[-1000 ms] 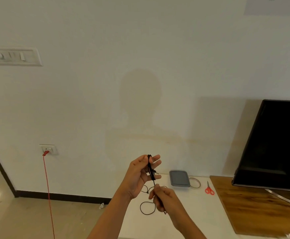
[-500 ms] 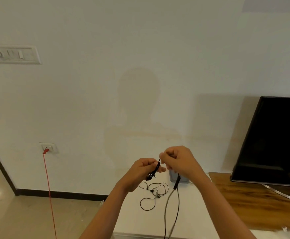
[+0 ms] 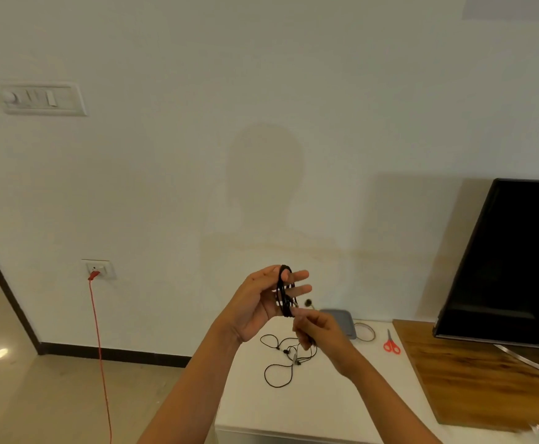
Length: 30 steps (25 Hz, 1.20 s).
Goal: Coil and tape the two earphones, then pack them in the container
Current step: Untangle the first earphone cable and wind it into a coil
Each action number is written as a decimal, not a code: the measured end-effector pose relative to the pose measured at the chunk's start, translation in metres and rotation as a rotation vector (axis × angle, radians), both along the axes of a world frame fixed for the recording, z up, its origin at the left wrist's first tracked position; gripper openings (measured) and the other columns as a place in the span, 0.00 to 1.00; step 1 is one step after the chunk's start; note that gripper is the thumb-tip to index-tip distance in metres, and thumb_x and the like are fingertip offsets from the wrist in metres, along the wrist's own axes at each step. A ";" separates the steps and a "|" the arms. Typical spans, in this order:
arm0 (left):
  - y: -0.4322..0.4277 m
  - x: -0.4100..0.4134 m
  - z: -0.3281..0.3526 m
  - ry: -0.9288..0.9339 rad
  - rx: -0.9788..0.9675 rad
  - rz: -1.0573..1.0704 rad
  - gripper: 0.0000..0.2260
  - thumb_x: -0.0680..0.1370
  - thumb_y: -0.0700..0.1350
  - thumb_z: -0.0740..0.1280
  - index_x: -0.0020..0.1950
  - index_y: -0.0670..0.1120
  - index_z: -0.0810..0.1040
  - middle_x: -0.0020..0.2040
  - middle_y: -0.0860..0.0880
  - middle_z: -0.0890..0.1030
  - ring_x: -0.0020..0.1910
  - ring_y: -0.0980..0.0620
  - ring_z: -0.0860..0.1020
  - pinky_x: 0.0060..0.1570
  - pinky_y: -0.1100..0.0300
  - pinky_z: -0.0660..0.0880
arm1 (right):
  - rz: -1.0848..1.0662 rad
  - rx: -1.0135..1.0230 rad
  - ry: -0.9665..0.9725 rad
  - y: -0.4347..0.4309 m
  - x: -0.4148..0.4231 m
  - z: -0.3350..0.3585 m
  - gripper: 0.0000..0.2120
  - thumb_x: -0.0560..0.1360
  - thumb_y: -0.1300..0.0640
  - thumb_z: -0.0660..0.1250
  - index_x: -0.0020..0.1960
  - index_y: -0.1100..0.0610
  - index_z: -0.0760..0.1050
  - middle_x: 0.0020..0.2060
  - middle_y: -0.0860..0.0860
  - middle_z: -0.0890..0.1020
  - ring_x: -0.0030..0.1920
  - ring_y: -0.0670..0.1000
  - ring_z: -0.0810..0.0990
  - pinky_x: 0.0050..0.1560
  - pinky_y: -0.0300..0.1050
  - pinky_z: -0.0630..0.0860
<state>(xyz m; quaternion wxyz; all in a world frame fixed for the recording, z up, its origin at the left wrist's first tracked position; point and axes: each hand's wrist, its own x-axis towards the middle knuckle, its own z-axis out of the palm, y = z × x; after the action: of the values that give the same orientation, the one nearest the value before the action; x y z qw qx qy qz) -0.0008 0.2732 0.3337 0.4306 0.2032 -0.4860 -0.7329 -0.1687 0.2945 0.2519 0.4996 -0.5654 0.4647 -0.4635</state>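
red cable: hung from wall socket, far left, not part of the job
left hand: raised above table, fingers out straight, acting as spool
1st earphone: black cord wound in loops round left fingers, not taped
2nd earphone: lay loose and tangled on white table, below both hands
right hand: pinched the tail end of 1st earphone just beside the coil
container: grey, on table by wall, partly hidden behind right hand
tape roll: just right of container
scissors: right of tape
risk: loops could spring off the straight fingers if right hand lets the tail go to fetch tape; coil would unravel
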 end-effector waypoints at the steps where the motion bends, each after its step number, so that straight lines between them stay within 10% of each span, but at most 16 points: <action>1: -0.003 -0.001 0.000 0.016 -0.001 0.031 0.13 0.82 0.43 0.55 0.42 0.41 0.74 0.61 0.37 0.79 0.61 0.36 0.77 0.50 0.35 0.77 | 0.015 0.019 0.018 0.006 0.005 -0.004 0.14 0.77 0.50 0.63 0.39 0.57 0.79 0.27 0.50 0.76 0.28 0.47 0.72 0.33 0.39 0.70; 8: -0.021 -0.002 -0.026 -0.415 -0.264 0.228 0.13 0.83 0.44 0.58 0.43 0.46 0.78 0.56 0.50 0.84 0.60 0.50 0.78 0.53 0.52 0.74 | 0.029 0.043 0.078 0.047 0.015 0.021 0.16 0.80 0.52 0.60 0.39 0.60 0.77 0.27 0.54 0.79 0.26 0.51 0.76 0.29 0.39 0.72; 13: -0.011 -0.012 -0.044 -0.595 -0.418 0.117 0.14 0.82 0.48 0.60 0.40 0.44 0.77 0.38 0.45 0.76 0.37 0.48 0.72 0.40 0.52 0.68 | -0.145 -0.072 0.227 0.029 0.003 0.059 0.15 0.78 0.55 0.63 0.36 0.61 0.78 0.24 0.50 0.76 0.24 0.48 0.71 0.28 0.38 0.70; 18: -0.007 -0.010 -0.043 -0.641 -0.318 0.042 0.14 0.83 0.46 0.56 0.45 0.44 0.79 0.40 0.47 0.83 0.47 0.49 0.82 0.45 0.58 0.71 | -0.220 -0.178 0.477 0.007 -0.006 0.064 0.14 0.77 0.53 0.65 0.35 0.58 0.78 0.25 0.47 0.75 0.26 0.42 0.71 0.30 0.34 0.70; 23: -0.003 -0.007 -0.041 -0.411 -0.070 -0.071 0.14 0.84 0.43 0.54 0.43 0.41 0.74 0.31 0.48 0.74 0.52 0.42 0.82 0.46 0.49 0.75 | -0.246 -0.115 0.172 -0.011 -0.013 0.061 0.07 0.77 0.55 0.66 0.43 0.56 0.78 0.33 0.52 0.77 0.31 0.49 0.70 0.33 0.39 0.70; 30: -0.001 -0.011 -0.029 0.043 0.183 -0.068 0.10 0.81 0.45 0.58 0.46 0.40 0.73 0.30 0.50 0.68 0.31 0.55 0.73 0.45 0.41 0.80 | -0.183 0.229 -0.314 0.008 0.008 0.033 0.12 0.78 0.51 0.63 0.42 0.54 0.81 0.27 0.48 0.72 0.25 0.45 0.67 0.33 0.40 0.62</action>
<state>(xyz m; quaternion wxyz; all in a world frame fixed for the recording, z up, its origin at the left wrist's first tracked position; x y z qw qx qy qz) -0.0121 0.2722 0.3044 0.3952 0.2092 -0.4144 -0.7927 -0.1603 0.3027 0.2848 0.5828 -0.3812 0.4801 -0.5335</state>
